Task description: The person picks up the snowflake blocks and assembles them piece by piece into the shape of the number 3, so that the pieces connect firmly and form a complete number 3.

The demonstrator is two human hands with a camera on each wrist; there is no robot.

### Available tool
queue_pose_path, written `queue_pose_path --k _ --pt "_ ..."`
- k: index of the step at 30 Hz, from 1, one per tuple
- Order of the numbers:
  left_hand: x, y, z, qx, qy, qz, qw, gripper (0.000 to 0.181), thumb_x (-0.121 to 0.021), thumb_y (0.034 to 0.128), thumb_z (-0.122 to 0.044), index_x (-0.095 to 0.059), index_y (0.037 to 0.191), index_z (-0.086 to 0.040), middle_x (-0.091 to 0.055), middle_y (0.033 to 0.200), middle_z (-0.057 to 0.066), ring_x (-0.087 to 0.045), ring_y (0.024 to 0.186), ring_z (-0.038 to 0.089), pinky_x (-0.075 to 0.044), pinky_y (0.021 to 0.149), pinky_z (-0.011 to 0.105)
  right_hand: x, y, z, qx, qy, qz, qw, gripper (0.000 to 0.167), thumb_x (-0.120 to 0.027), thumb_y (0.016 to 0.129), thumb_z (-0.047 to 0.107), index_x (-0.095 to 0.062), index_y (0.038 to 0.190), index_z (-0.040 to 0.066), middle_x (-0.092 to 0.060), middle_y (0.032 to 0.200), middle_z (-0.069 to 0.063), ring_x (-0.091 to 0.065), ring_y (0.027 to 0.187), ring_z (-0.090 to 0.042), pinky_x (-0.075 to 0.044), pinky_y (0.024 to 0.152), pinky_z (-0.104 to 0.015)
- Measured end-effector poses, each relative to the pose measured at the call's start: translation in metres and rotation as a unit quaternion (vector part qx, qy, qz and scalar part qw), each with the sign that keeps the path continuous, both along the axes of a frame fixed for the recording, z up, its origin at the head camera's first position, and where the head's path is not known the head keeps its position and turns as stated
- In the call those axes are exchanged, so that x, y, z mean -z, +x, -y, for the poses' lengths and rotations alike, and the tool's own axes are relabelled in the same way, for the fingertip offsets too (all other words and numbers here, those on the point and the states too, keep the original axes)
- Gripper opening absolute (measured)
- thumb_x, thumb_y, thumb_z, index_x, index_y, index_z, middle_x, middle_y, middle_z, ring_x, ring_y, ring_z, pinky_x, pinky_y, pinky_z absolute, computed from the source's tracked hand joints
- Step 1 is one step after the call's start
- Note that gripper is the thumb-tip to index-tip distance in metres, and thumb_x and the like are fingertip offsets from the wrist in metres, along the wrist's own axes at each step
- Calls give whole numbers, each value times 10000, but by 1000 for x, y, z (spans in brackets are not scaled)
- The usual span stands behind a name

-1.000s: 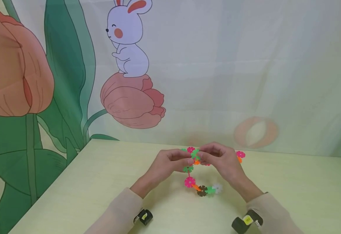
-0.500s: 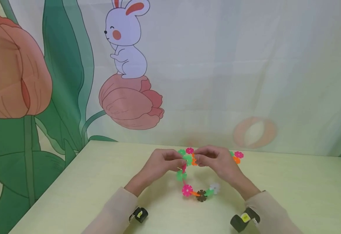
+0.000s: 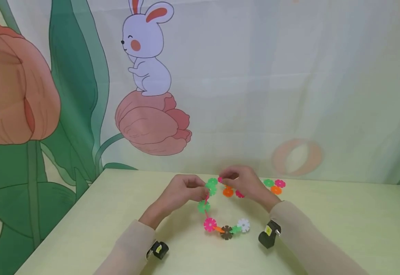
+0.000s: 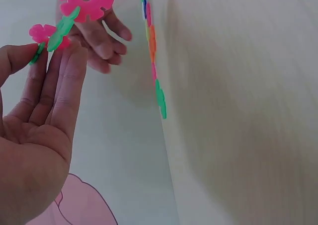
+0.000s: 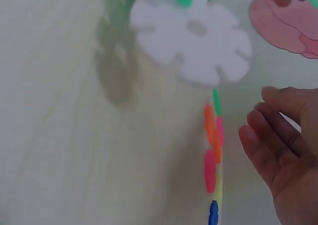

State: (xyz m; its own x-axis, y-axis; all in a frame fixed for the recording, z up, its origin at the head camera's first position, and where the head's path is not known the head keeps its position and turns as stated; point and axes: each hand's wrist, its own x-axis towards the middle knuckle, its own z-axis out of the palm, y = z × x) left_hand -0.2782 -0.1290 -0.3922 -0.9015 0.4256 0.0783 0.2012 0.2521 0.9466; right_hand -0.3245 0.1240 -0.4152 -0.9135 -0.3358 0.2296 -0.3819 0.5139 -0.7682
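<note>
My left hand [image 3: 186, 190] pinches a green snowflake disc [image 3: 212, 190] between thumb and fingers. From it hangs a curved chain of notched plastic discs: a green disc [image 3: 204, 206], a pink disc [image 3: 210, 224], a brown disc [image 3: 226, 232] and, at the free end, a white disc [image 3: 243, 225]. In the left wrist view the left hand [image 4: 42, 111] holds the chain's green end. My right hand [image 3: 246, 185] is over the loose discs at the back, fingertips near a pink disc [image 3: 220, 179]. In the right wrist view, the right hand [image 5: 293, 140] has parted fingers with nothing between them.
Loose discs lie along the table's back edge: a green disc [image 3: 212, 181], an orange disc [image 3: 228, 191], and farther right another green disc [image 3: 268, 183] and a pink disc [image 3: 280, 183]. A printed cloth [image 3: 220, 95] hangs behind the pale table [image 3: 100, 214].
My hands have drawn apart. The left hand has moved left with the chain, pinching its green end disc; the right hand has left the chain and shifted back toward the loose discs.
</note>
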Motion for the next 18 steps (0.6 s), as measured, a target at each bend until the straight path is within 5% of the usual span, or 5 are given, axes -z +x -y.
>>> queue_pose_path --k 3,10,18 --pt "-2 -1 2 34 -37 -9 10000 153 -760 949 -179 -761 1003 -36 -776 901 76 -744 901 230 -621 888 388 4 -10 8 -269 387 -184 9987 184 -759 976 54 -789 1155 21 -763 1030 -34 -687 967 -237 -575 743 -315" --pt "-4 -3 7 -7 -107 71 9999 137 -763 942 -166 -763 985 -36 -778 887 86 -743 866 224 -626 873 380 13 -26 26 -447 723 -327 9958 203 -742 971 3 -792 1167 -9 -760 1101 -113 -679 1003 -257 -573 938 -415" --pt "-3 -4 10 73 -69 66 9999 135 -777 935 -164 -769 984 -38 -778 897 84 -746 883 226 -628 872 387 19 -40 44 -716 1070 -576 9900 170 -775 952 19 -810 1116 -1 -766 991 -56 -619 844 -159 -560 794 -313"
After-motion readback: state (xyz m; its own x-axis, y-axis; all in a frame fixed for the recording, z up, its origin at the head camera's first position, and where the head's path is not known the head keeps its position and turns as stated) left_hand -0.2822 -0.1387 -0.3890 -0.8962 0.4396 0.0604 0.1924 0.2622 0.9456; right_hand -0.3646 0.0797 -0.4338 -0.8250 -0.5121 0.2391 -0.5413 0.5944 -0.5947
